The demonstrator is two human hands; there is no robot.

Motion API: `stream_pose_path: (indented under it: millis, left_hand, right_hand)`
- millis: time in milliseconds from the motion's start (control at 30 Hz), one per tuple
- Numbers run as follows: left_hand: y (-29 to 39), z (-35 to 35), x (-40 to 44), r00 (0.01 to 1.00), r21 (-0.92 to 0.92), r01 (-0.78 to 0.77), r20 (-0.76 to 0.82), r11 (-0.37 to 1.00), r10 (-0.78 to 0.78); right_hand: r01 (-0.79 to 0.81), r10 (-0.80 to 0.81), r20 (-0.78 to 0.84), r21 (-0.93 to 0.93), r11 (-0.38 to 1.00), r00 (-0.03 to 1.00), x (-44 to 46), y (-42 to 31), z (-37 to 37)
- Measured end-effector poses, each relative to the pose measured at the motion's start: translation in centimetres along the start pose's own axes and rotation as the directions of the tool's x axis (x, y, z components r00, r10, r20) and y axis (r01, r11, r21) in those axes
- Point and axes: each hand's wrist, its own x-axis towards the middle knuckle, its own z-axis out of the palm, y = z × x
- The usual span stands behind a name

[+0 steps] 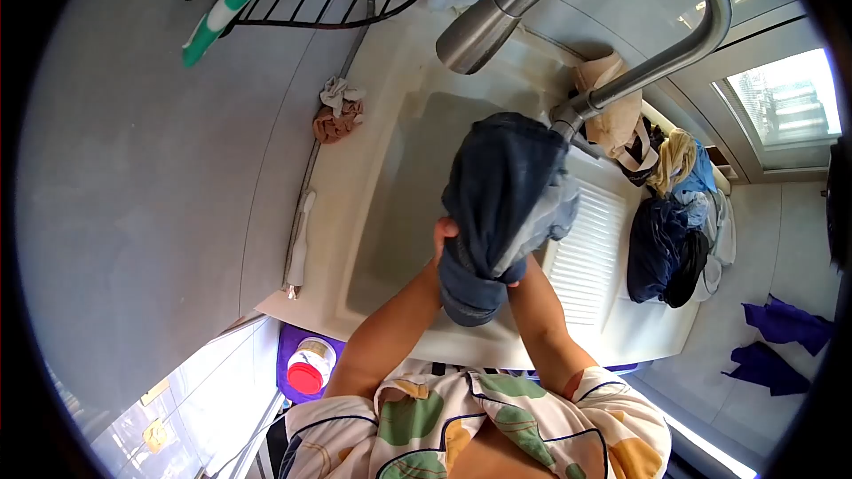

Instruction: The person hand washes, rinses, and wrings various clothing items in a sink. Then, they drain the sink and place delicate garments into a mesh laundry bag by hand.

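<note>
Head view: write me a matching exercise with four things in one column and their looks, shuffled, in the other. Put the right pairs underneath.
Things:
1. held cloth
2. jar lid
3. washboard
4. tap

Looks:
A. white, ridged
B. grey metal, arched
C. mostly dark blue
D. red

Pairs: 1-C, 2-D, 3-A, 4-B

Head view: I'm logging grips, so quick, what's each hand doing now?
Left hand: holding the dark blue cloth bundle.
Right hand: holding the same bundle, fingers mostly hidden.
</note>
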Motion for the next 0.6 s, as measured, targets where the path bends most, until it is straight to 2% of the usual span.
stream_pose_path:
  millis: [33, 67, 100, 133, 167, 200, 233, 300, 333, 367, 400, 433, 467, 500, 533, 567, 600]
  left_hand:
    - [0.5, -0.5, -0.5, 0.984, -0.093, 0.154, 0.110, 0.984, -0.143]
    - [0.9, -1.2, -0.4, 0.917, -0.064, 0.270, 0.321, 0.961, -0.236]
    - [1.1, -1.1, -0.8, 0.917, -0.063, 0.272, 0.320, 0.960, -0.239]
    - [1.2, -0.8, -1.6, 0.962, -0.030, 0.259, 0.094, 0.965, -0.255]
    - [1.3, -0.5, -2.3, 0.959, 0.005, 0.251, -0.134, 0.968, -0.248]
    - [1.3, -0.3, -2.6, 0.910, 0.043, 0.248, -0.354, 0.968, -0.217]
    - [1.1, -0.3, -2.6, 0.912, 0.042, 0.242, -0.352, 0.969, -0.212]
    - [0.1, 0.0, -2.3, 0.715, 0.046, 0.465, -0.608, 0.884, -0.344]
    - [-0.5, 0.3, -1.9, 0.729, 0.088, 0.505, -0.577, 0.858, -0.369]
    - [-1.2, 0.4, -1.2, 0.734, 0.093, 0.503, -0.570, 0.859, -0.368]
    - [-2.1, 0.3, -0.5, 0.724, 0.212, 0.529, -0.618, 0.822, -0.307]
    - [-3.1, 0.3, -0.1, 0.712, 0.317, 0.555, -0.659, 0.769, -0.243]
    - [-4.1, 0.6, 0.2, 0.715, 0.308, 0.550, -0.654, 0.776, -0.248]
    - [-4.8, 1.0, 0.5, 0.705, 0.320, 0.563, -0.667, 0.762, -0.241]
    - [-5.5, 1.3, 0.6, 0.692, 0.329, 0.579, -0.683, 0.746, -0.235]
    - [-6.0, 1.3, 0.8, 0.690, 0.319, 0.578, -0.682, 0.751, -0.242]
    - [-6.4, 1.0, 0.8, 0.650, 0.288, 0.628, -0.705, 0.723, -0.284]
  right_hand:
    - [0.006, -0.007, 0.012, 0.012, 1.000, 1.000, 1.0, -0.3, 0.3]
    - [0.008, -0.008, 0.027, 0.019, 1.000, 1.000, 1.8, -0.7, 0.5]
    - [0.012, -0.013, 0.041, 0.025, 1.000, 0.999, 2.3, -0.9, 0.7]
    - [0.012, -0.014, 0.058, 0.032, 0.999, 0.998, 2.5, -1.3, 0.8]
    - [0.011, -0.014, 0.077, 0.036, 0.999, 0.997, 2.8, -2.1, 1.2]
    - [0.000, -0.003, 0.108, 0.026, 1.000, 0.994, 2.9, -3.1, 1.8]
    - [-0.017, 0.017, 0.144, 0.002, 1.000, 0.989, 3.3, -4.1, 2.6]
    - [-0.088, 0.106, 0.229, -0.086, 0.992, 0.968, 3.8, -6.5, 5.0]
    - [-0.206, 0.281, 0.243, -0.294, 0.933, 0.929, 1.9, -6.5, 9.1]
    - [-0.203, 0.282, 0.248, -0.301, 0.932, 0.927, 1.8, -7.2, 11.1]
    - [-0.154, 0.436, 0.215, -0.728, 0.668, 0.874, 2.5, -8.2, 12.7]
    - [-0.042, 0.554, 0.100, -0.970, 0.239, 0.826, 2.7, -8.8, 14.3]
    - [-0.008, 0.563, -0.023, -1.000, -0.028, 0.826, 2.2, -8.2, 16.4]
    - [-0.011, 0.565, -0.032, -0.999, -0.040, 0.824, 2.2, -7.4, 16.8]
    - [0.233, 0.602, -0.026, -0.908, -0.348, 0.798, 2.1, -6.5, 16.7]
    - [0.452, 0.638, -0.039, -0.672, -0.586, 0.769, 1.5, -5.6, 16.6]
    - [0.520, 0.634, -0.052, -0.522, -0.676, 0.772, 0.4, -4.6, 16.9]
